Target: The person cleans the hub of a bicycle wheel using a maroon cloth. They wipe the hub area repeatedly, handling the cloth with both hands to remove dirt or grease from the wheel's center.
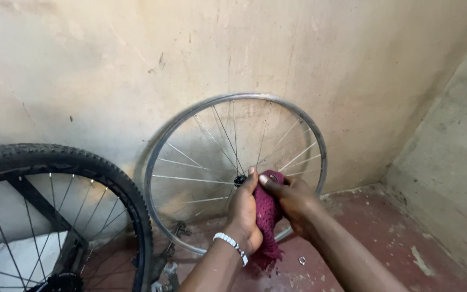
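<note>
A bare silver wheel stands upright against the far wall, its rim on the red floor. Both hands meet at its hub, right of centre in the scene. The left hand, a beaded bracelet on its wrist, is closed around a maroon cloth; the right hand pinches the cloth's top just beside the hub. The cloth hangs down between the wrists. A tyred wheel stands near left. A small metal ring lies on the floor.
</note>
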